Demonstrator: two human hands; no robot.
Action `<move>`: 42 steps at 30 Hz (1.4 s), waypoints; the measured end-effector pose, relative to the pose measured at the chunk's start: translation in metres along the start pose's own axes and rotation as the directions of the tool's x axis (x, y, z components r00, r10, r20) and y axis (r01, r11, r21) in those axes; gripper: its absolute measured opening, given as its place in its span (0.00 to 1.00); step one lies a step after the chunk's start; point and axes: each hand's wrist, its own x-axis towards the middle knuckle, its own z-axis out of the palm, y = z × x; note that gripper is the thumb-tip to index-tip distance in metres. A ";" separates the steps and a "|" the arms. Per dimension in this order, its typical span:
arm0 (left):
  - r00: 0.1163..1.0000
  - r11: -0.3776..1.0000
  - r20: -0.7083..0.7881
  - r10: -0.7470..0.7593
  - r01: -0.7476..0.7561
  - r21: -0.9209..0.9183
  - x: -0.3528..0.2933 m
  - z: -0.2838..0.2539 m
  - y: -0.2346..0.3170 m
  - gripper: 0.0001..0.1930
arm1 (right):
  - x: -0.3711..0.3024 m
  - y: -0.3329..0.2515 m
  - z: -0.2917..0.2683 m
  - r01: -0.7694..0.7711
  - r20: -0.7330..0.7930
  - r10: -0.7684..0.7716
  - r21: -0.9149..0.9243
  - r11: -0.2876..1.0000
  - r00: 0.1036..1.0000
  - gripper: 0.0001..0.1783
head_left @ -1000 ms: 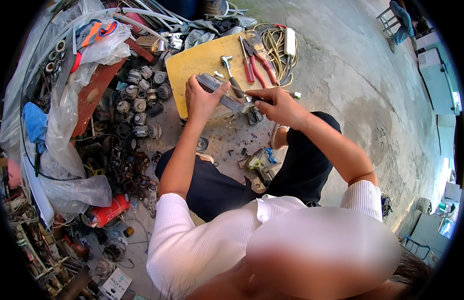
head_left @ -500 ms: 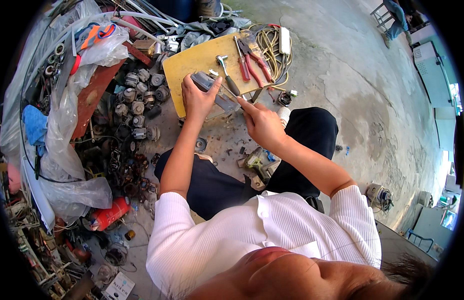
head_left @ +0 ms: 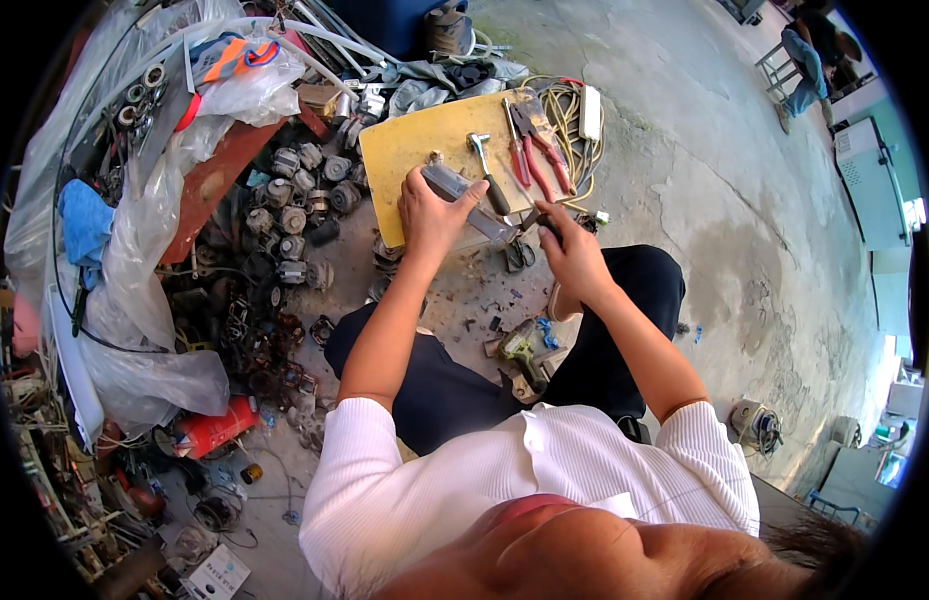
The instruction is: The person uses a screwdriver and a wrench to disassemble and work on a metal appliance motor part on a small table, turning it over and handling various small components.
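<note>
My left hand (head_left: 440, 215) is closed around a dark grey, oblong casing (head_left: 451, 183) with a clear plastic part at its right end. It is held above the near edge of the low yellow table (head_left: 390, 150). My right hand (head_left: 575, 255) is closed round a dark-handled hand tool (head_left: 548, 224), whose exact kind I cannot make out. The tool's other end points at the clear end of the casing; whether it touches is too small to tell. Just beyond the casing lie a ratchet wrench (head_left: 495, 190), a red-handled screwdriver (head_left: 519, 155) and red-handled pliers (head_left: 550, 165).
Beside the table's right edge are a white power strip (head_left: 590, 112) and a coiled cable (head_left: 563, 100). Several small motors (head_left: 292, 220) are heaped on the left, near plastic sheeting (head_left: 135, 240). A green power tool (head_left: 520, 350) lies between my legs. Another person (head_left: 810, 65) is far right.
The view has shifted, so the table sits farther right. My right hand has drawn back slightly from the casing and turned, showing the tool's dark handle. My left hand keeps its hold.
</note>
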 end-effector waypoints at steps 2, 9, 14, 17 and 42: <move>0.999 0.999 0.034 -0.035 0.033 0.033 0.001 -0.005 0.004 0.54 | 0.011 0.017 0.002 0.093 -0.117 -0.101 -0.074 0.993 0.988 0.24; 0.976 0.991 0.191 -0.101 0.082 0.103 0.000 -0.034 0.010 0.57 | 0.099 0.010 0.024 0.271 -0.279 -0.373 -0.341 0.900 0.885 0.23; 0.964 0.996 0.251 -0.083 0.078 0.030 -0.001 -0.042 0.003 0.57 | 0.136 0.026 0.045 0.310 -0.148 -0.452 -0.543 0.781 0.880 0.21; 0.964 0.996 0.251 -0.089 0.083 0.033 -0.006 -0.050 -0.003 0.57 | 0.137 -0.005 0.057 0.381 -0.130 -0.574 -0.628 0.679 0.809 0.19; 0.971 0.992 0.223 -0.086 0.104 -0.072 -0.002 -0.049 -0.017 0.50 | 0.193 -0.024 0.025 0.377 -0.023 -0.384 -0.148 0.914 0.923 0.22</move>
